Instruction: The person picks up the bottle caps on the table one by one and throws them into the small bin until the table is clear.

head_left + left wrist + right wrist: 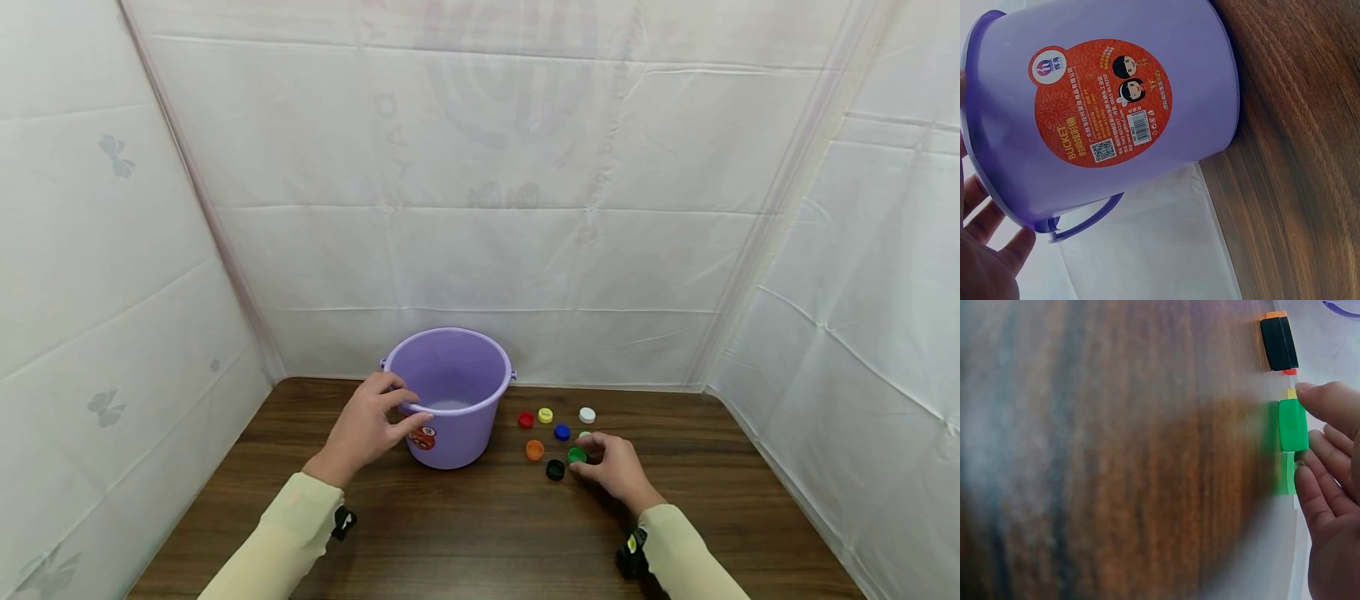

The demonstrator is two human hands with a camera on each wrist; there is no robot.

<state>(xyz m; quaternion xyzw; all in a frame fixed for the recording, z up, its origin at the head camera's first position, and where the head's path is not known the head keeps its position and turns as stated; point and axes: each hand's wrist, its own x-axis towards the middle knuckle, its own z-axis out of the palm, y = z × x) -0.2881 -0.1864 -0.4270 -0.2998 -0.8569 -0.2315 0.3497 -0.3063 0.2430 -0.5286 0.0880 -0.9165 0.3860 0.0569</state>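
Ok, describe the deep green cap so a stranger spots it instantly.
Start at the purple bucket, then move right to the scattered caps. The green cap lies beside the right hand, just right of the black cap, and is deeper green than the paler one behind it.

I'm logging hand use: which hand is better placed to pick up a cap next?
Likely the right hand: it's beside the bright green cap; the left hand is at the purple bucket.

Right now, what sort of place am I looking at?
Maybe a small work corner indoors: white sheets enclose a brown, wood-grained table on three sides, and a purple bucket stands on it.
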